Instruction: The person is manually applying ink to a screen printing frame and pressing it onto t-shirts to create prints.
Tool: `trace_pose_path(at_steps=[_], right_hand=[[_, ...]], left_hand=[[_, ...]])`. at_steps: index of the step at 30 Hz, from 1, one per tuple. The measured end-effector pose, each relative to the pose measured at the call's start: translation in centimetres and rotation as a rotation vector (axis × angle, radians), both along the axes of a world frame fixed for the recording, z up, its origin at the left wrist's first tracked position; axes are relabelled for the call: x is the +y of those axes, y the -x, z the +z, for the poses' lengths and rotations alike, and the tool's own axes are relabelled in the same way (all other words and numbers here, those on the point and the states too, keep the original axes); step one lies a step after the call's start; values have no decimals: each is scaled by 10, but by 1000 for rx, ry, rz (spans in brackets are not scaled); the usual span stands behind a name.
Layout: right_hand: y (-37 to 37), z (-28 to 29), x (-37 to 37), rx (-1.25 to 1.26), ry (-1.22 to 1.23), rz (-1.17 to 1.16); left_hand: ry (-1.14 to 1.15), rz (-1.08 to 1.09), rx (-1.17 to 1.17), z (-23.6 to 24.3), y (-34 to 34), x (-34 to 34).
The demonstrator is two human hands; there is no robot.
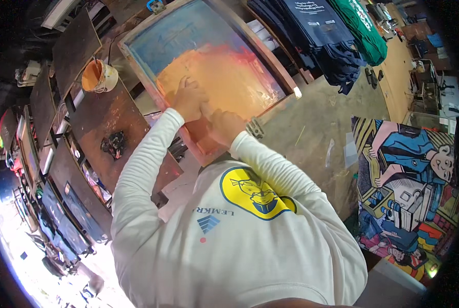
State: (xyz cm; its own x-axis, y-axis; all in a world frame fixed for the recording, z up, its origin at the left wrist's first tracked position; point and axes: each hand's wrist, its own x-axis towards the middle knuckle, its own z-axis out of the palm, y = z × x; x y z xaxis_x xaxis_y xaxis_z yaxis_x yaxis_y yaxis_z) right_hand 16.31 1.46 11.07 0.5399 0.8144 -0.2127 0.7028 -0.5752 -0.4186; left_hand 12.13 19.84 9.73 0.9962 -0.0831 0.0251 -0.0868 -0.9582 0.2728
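A printing screen (229, 56) in a wooden frame (274, 56) lies in front of me. Orange-yellow ink covers its near part, fading through pink and red into blue-grey at the far end. My left hand (190, 101) is over the near left part of the mesh, its fingers partly stretched out over the orange area. Close beside it, nearer the frame's near end, my right hand (226, 126) is closed with its fingers curled toward the left hand. Whatever it may hold is hidden. Orange ink also coats the frame's near end (203, 139).
An ink-stained white bucket (100, 77) stands on a dark board (103, 120) at the left, near a crumpled black lump (113, 144). Dark blue printed fabric (316, 31) and green fabric (360, 31) hang at the far right. A colourful painted panel (406, 195) stands at the right.
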Motion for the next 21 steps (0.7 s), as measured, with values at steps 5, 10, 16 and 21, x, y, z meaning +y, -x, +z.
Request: trace_pose_path(at_steps=[5, 10, 16, 21], right_hand=[[-30, 0, -3, -100, 23, -80], [-7, -19, 7, -134, 25, -28], [20, -7, 8, -153, -20, 291], [-44, -5, 13, -149, -52, 344]], left_hand=[[-8, 52, -16, -1, -34, -3], [51, 75, -32, -14, -15, -3], [34, 224, -127, -18, 53, 2], [73, 439, -66, -32, 43, 2]])
